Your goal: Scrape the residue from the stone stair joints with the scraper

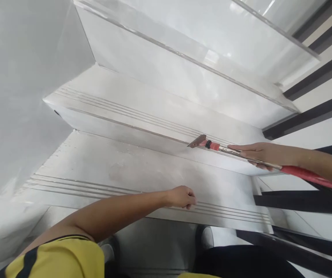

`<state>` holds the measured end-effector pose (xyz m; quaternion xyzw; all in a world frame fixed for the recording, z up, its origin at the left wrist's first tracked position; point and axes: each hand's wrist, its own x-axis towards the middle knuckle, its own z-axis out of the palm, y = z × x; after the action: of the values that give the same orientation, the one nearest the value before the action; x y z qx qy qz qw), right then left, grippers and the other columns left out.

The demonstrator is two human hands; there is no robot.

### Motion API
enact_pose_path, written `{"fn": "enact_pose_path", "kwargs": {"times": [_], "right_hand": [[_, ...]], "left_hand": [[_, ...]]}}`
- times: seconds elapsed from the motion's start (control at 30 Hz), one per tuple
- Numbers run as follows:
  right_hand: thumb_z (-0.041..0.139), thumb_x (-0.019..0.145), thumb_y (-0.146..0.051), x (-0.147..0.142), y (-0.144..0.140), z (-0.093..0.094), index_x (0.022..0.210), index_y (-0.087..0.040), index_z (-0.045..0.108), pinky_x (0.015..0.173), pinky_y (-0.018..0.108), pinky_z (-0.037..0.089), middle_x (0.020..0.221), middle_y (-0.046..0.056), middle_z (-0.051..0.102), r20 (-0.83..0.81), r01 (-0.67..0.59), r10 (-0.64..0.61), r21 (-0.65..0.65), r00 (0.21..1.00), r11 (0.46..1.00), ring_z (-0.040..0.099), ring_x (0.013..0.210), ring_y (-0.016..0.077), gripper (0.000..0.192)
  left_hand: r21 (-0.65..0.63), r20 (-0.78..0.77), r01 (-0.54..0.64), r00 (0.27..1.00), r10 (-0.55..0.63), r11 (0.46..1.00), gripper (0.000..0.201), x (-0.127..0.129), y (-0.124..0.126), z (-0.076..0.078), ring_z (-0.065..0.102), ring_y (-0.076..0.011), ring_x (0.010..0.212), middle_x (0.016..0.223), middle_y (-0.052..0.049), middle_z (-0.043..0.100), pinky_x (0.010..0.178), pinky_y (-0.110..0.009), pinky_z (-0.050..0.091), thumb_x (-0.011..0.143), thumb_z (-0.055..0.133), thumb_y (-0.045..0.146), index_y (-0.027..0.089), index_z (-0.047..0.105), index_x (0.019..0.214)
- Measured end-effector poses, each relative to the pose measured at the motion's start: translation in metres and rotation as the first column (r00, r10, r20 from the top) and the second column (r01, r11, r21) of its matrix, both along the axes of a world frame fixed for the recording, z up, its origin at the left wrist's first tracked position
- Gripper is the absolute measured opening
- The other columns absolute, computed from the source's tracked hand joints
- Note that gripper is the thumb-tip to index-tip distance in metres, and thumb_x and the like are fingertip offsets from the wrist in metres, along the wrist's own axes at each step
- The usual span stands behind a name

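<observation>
My right hand (260, 152) grips the pale shaft of a long-handled scraper (213, 146). Its flat blade points left and lies at the front edge of the middle step (142, 127), by the grooved lines. A red sleeve and a black band sit behind the blade, and the red grip end runs back under my right forearm. My left hand (182, 197) is closed in a loose fist over the grooves of the lower step (142, 166), with nothing visible in it. Whether that fist touches the step, I cannot tell.
A smooth grey wall (24, 96) bounds the stairs on the left. Dark railing bars (313, 119) line the right side. An upper step (189, 69) rises beyond. White specks lie on the lower step near the wall. My shoes (204, 236) are at the bottom.
</observation>
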<state>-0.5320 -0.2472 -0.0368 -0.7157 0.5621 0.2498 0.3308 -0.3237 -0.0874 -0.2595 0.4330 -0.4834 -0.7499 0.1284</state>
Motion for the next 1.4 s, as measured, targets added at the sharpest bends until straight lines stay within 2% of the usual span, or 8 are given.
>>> {"fn": "enact_pose_path", "kwargs": {"times": [0.13,0.3,0.53,0.73,0.83,1.1,1.27,1.4], "right_hand": [[0.042,0.087,-0.057,0.028,-0.009,0.003,0.141,-0.027,0.04,0.04,0.021,0.026,0.049,-0.004,0.032,-0.053,-0.107,0.104,-0.076,0.993,0.991,0.03,0.039,0.0071,0.063],[0.052,0.082,-0.055,0.084,-0.01,-0.012,0.133,-0.027,0.052,0.04,0.019,0.028,0.052,-0.002,0.04,0.074,-0.22,0.23,-0.126,0.97,0.967,0.033,0.041,0.0073,0.059],[0.045,0.084,-0.059,0.038,-0.008,0.019,0.136,-0.026,0.049,0.039,0.021,0.025,0.05,-0.002,0.034,-0.123,-0.203,0.194,-0.061,0.973,0.977,0.032,0.041,0.0097,0.061],[0.051,0.08,-0.06,0.029,-0.012,0.01,0.129,-0.026,0.056,0.037,0.021,0.027,0.051,-0.002,0.037,0.008,-0.201,0.202,-0.081,0.979,0.976,0.033,0.04,0.0086,0.059],[0.054,0.077,-0.06,0.03,-0.011,0.015,0.124,-0.025,0.061,0.035,0.021,0.025,0.049,-0.003,0.034,-0.042,-0.14,0.137,-0.078,0.99,0.987,0.031,0.039,0.0087,0.059],[0.06,0.074,-0.059,0.049,-0.015,0.011,0.119,-0.025,0.064,0.037,0.02,0.027,0.049,-0.003,0.037,0.091,-0.185,0.197,-0.132,0.976,0.974,0.034,0.038,0.008,0.057],[0.059,0.075,-0.058,0.048,-0.012,0.019,0.121,-0.024,0.063,0.036,0.021,0.025,0.047,-0.004,0.033,0.062,-0.187,0.195,-0.121,0.979,0.975,0.031,0.038,0.0083,0.057],[0.058,0.078,-0.055,0.111,-0.021,0.011,0.121,-0.024,0.063,0.038,0.02,0.026,0.047,-0.003,0.034,0.088,-0.313,0.328,-0.148,0.941,0.938,0.032,0.038,0.0074,0.053]], "left_hand": [[0.025,-0.008,-0.021,1.0,0.022,0.999,0.016,0.009,0.0,-0.009,0.039,-0.0102,0.05,0.058,0.0,0.053,0.05,-0.024,0.028,0.066,0.054,0.031,0.016,0.056,0.071],[0.044,-0.042,0.026,0.999,-0.024,0.999,0.017,0.006,-0.001,-0.007,0.038,-0.0102,0.049,0.057,0.0,0.052,0.05,-0.025,0.029,0.067,0.055,0.032,0.015,0.057,0.07],[0.069,-0.054,-0.059,0.997,0.063,0.996,0.017,0.024,-0.003,-0.008,0.034,-0.0085,0.045,0.055,0.001,0.049,0.047,-0.024,0.025,0.068,0.051,0.031,0.015,0.054,0.073],[0.053,-0.077,0.038,0.996,-0.034,0.998,0.02,0.02,-0.004,-0.001,0.038,-0.0086,0.048,0.055,0.001,0.051,0.048,-0.024,0.027,0.064,0.058,0.033,0.015,0.054,0.068],[0.055,-0.075,0.026,0.997,-0.022,0.998,0.022,0.021,-0.004,-0.002,0.037,-0.0087,0.047,0.056,0.002,0.051,0.049,-0.025,0.027,0.065,0.056,0.036,0.015,0.053,0.071],[0.03,-0.088,0.065,0.994,-0.063,0.997,0.019,0.01,-0.005,0.002,0.037,-0.009,0.048,0.059,0.001,0.053,0.049,-0.025,0.028,0.066,0.057,0.034,0.015,0.056,0.07],[0.034,-0.033,-0.031,0.999,0.033,0.999,0.015,0.02,-0.006,0.003,0.034,-0.009,0.044,0.055,0.001,0.049,0.046,-0.026,0.025,0.071,0.049,0.029,0.015,0.054,0.07],[0.01,-0.024,-0.009,1.0,0.009,1.0,0.011,0.01,-0.01,0.014,0.035,-0.0088,0.045,0.056,0.001,0.051,0.047,-0.025,0.026,0.07,0.052,0.026,0.016,0.055,0.067]]}}
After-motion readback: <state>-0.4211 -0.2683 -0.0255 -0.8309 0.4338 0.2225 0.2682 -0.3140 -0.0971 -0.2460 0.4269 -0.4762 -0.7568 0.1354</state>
